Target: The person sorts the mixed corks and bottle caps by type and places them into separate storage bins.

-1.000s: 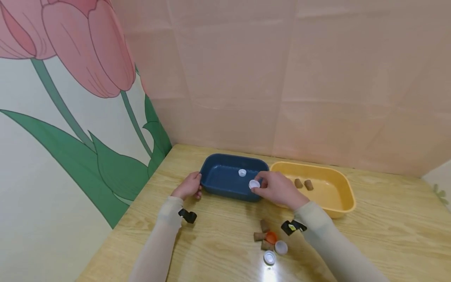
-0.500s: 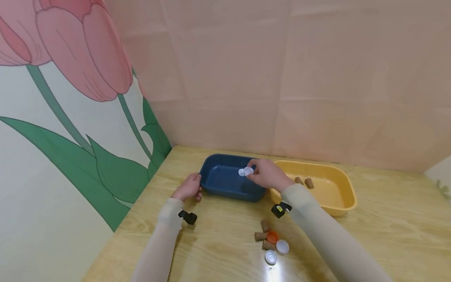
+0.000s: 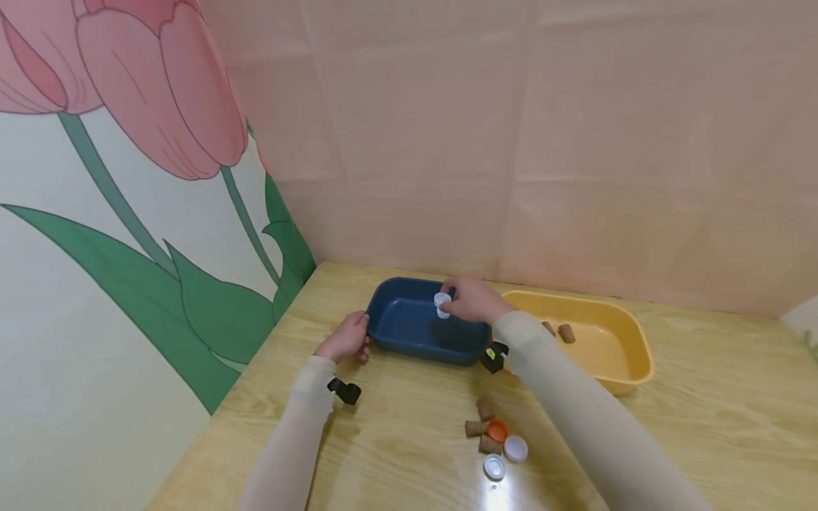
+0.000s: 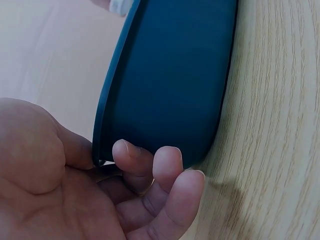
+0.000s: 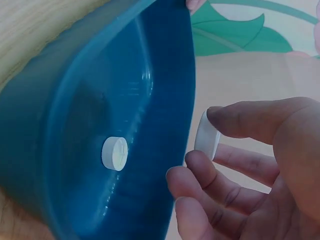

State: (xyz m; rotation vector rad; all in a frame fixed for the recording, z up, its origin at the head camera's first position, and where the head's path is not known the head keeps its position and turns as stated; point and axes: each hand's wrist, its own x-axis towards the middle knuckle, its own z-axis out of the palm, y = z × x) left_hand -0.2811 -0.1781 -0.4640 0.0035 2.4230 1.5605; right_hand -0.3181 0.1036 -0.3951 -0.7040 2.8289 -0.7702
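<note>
My left hand (image 3: pixel 347 338) holds the left end of a blue plastic basin (image 3: pixel 402 328); in the left wrist view its fingers (image 4: pixel 167 167) curl at the basin's end wall. Between thumb and fingers, my right hand (image 3: pixel 474 299) pinches a white bottle cap (image 5: pixel 206 137) above the basin, near its far side. A second white cap (image 5: pixel 115 153) lies on the basin floor, apart from the held one in the right wrist view. From the head view the held cap partly covers it.
Right of the blue basin stands a yellow basin (image 3: pixel 610 349) with two corks (image 3: pixel 566 333) in it. Nearer on the wooden table lie several corks (image 3: pixel 476 429), an orange cap (image 3: pixel 497 431), a white cap (image 3: pixel 515 448) and a silvery-white cap (image 3: pixel 494 467). A draped wall stands behind.
My right hand has carried the white cap from the basin's near right side leftward and away, over the cap inside. The left hand keeps its place at the basin's end.
</note>
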